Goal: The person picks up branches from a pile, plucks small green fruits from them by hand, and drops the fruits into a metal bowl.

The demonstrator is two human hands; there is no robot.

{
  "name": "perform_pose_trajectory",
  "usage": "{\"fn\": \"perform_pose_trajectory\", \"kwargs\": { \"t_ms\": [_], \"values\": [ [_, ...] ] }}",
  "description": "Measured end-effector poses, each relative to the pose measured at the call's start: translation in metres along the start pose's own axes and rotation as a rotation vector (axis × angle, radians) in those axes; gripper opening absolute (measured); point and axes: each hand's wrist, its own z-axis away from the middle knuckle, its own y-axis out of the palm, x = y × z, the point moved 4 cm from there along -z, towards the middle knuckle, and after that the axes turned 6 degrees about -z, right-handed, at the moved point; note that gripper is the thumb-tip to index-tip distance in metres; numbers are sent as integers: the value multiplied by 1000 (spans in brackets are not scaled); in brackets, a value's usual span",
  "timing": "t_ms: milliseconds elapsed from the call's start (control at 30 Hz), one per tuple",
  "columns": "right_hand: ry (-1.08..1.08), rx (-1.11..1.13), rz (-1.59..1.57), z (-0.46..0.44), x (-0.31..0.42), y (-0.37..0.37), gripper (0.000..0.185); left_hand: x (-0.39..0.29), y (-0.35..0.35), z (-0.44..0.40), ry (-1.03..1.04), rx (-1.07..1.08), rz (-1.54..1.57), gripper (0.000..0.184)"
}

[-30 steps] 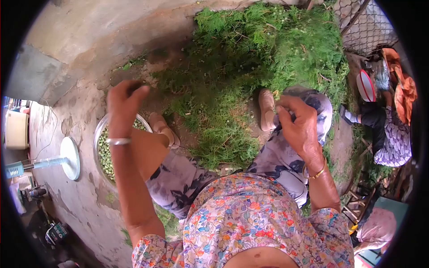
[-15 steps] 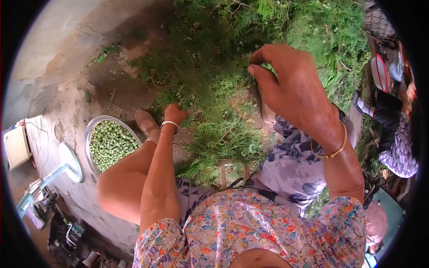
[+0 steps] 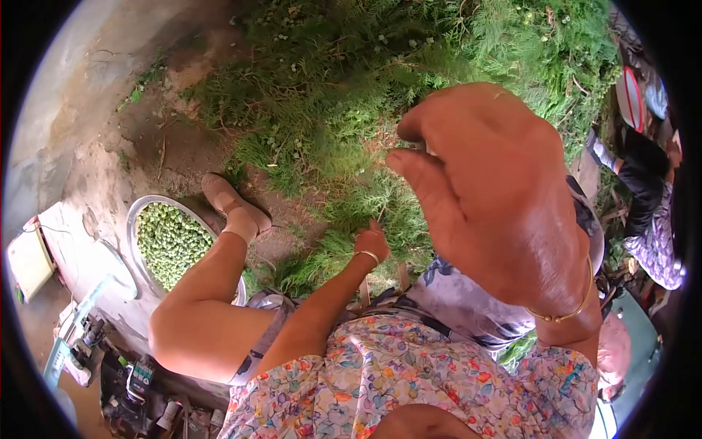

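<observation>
My left hand (image 3: 372, 244) is low between my knees, touching feathery green branches (image 3: 387, 208) on the ground; its fingers point into the greenery and what they may grip is too small to tell. Large in front of the camera, my right hand (image 3: 490, 190) is raised with fingers curled and thumb apart from them, nothing visible between. A round metal basin (image 3: 132, 235) full of small green cones (image 3: 170, 245) stands left of my foot. A thick spread of cut branches (image 3: 329, 80) with small pale cones covers the ground ahead.
A stand fan (image 3: 117, 269) is beside the wall on the left, with tools and bottles (image 3: 139, 380) below it. At the right, another person (image 3: 647, 190) sits near a white basin with a red rim (image 3: 629, 99). A pink cloth-like shape (image 3: 613, 351) lies lower right.
My left hand has come down from the left and across to the branches between my knees. My right hand has risen closer to the camera. The view has shifted.
</observation>
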Motion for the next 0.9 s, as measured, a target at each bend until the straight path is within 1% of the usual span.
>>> {"fn": "perform_pose_trajectory", "kwargs": {
  "t_ms": [67,100,167,200,267,300,367,400,467,500,567,600,667,700,767,800,867,900],
  "values": [
    [-9,-159,-181,2,3,-2,19,-16,4,10,168,256,8,50],
    [-4,-162,-182,4,2,-3,19,-18,-12,17,169,259,3,50],
    [-67,-172,-211,6,1,-5,21,-25,-45,33,387,253,-241,43],
    [-100,-176,-225,7,0,-6,22,-21,-43,34,389,255,-244,43],
    [-164,-182,-251,9,0,-9,24,-17,-38,34,462,96,-223,31],
    [-160,-183,-251,9,-2,-9,24,-13,-25,31,464,98,-225,31],
    [-195,-193,-241,10,-2,-10,24,-3,-8,19,367,-56,-61,25],
    [-189,-194,-240,10,-1,-10,24,-1,-6,14,371,-51,-63,25],
    [-86,-198,-187,8,-2,-9,24,14,-13,-4,156,-87,55,23],
    [-83,-197,-187,8,-4,-9,24,18,-21,-9,157,-84,54,23],
    [-175,-141,-123,9,-6,-5,25,34,-43,-16,-42,-180,113,27],
    [-171,-141,-122,9,-8,-5,25,38,-47,-19,-39,-177,111,27],
    [-110,-164,-200,12,-11,-6,27,43,-59,-22,-47,-365,-114,26],
    [-103,-161,-198,12,-11,-6,27,44,-57,-23,-42,-361,-113,26],
    [-122,-223,-211,10,-10,-11,29,47,-46,-27,-93,-299,-306,28],
    [-119,-222,-208,10,-12,-7,29,49,-40,-31,-89,-298,-305,28],
    [-145,-333,-176,15,-16,0,30,61,-28,-35,-242,-330,56,28],
    [-139,-330,-176,16,-17,-1,30,60,-37,-30,-240,-323,56,28]
  ]
}}
